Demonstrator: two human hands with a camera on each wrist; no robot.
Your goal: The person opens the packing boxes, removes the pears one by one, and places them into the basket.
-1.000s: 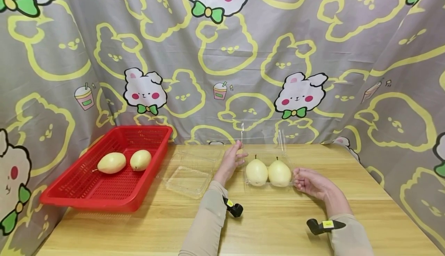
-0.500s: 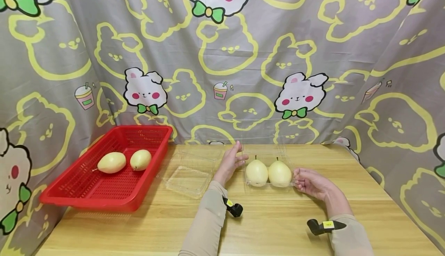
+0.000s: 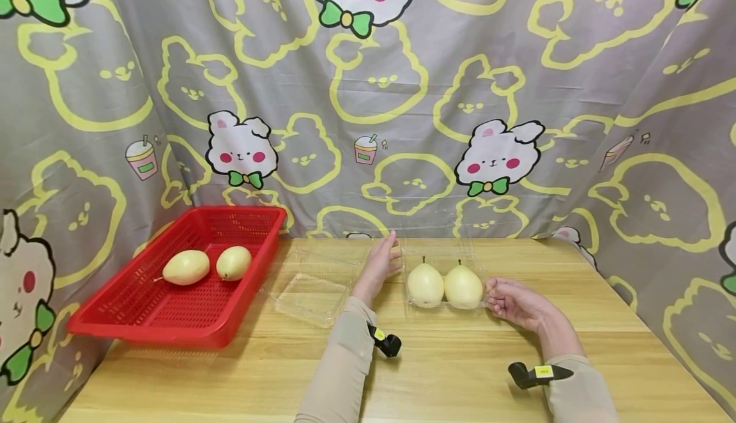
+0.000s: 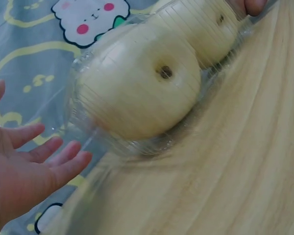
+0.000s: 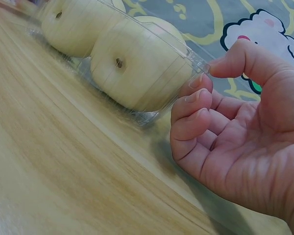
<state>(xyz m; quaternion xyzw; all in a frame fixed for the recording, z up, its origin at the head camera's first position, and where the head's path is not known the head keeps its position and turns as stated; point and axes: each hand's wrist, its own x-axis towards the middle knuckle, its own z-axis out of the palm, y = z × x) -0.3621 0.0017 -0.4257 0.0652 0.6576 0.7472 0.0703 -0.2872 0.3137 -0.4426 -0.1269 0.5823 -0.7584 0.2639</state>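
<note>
A clear plastic clamshell box (image 3: 444,307) stands on the table with its lid tipped back behind it. Inside sit two pale yellow pears (image 3: 425,285), side by side with stems up in the head view. My right hand (image 3: 514,301) pinches the right rim of the box between thumb and index finger, the other fingers curled, as the right wrist view (image 5: 235,107) shows. On the other side, my left hand (image 3: 378,268) is held apart from the box's left wall, its fingers spread and slightly bent in the left wrist view (image 4: 34,166).
A red plastic basket (image 3: 152,333) at the left holds two more pears (image 3: 186,268). Between it and my left arm lies another clear plastic box (image 3: 307,298), lid back. A patterned cloth (image 3: 368,91) hangs right behind the table (image 3: 437,372).
The box's lid, upright a second ago, has dropped backward. My left hand has drawn slightly left, away from the box. My right hand stays on the rim.
</note>
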